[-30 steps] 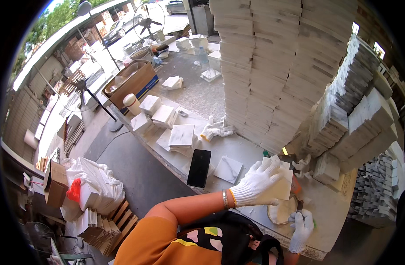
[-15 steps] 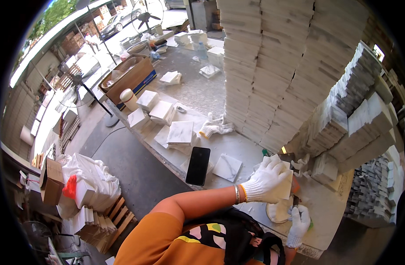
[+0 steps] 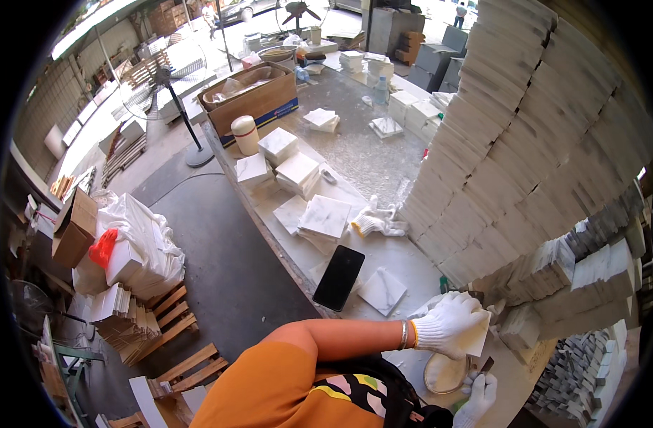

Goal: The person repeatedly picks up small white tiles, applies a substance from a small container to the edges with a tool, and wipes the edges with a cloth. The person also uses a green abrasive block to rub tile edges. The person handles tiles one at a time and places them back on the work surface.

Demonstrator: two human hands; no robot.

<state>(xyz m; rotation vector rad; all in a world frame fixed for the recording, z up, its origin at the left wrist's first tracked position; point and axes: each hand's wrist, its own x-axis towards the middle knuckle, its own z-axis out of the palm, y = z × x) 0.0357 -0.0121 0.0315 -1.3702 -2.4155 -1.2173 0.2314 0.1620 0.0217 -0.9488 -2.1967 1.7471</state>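
Observation:
My left hand [image 3: 451,324], in a white knit glove with a yellow-edged cuff, is closed on a square white tile [image 3: 476,338]. Its fingers lie over the tile's top. Closer to me, my gloved right hand [image 3: 477,398] pinches a small dark flat blade [image 3: 487,365], like a scraper. Between the hands and my body sits a round shallow dish [image 3: 445,374] with whitish stuff in it. A grey-veined marble tile [image 3: 383,291] lies flat to the left of my left hand. Beside it rests a black phone [image 3: 338,278], partly on another tile.
Tall stacks of tiles [image 3: 519,143] wall off the table's right side. Smaller tile piles [image 3: 325,217] stand along the left edge, near a spare glove [image 3: 378,218], a cream container [image 3: 245,135] and a cardboard box [image 3: 252,100]. A standing fan [image 3: 171,82] is beyond the table.
The whole view has swung, shifting the scene mostly right and, at the table, down. My right hand has drawn the blade slightly away from the dish. The left hand still grips the tile.

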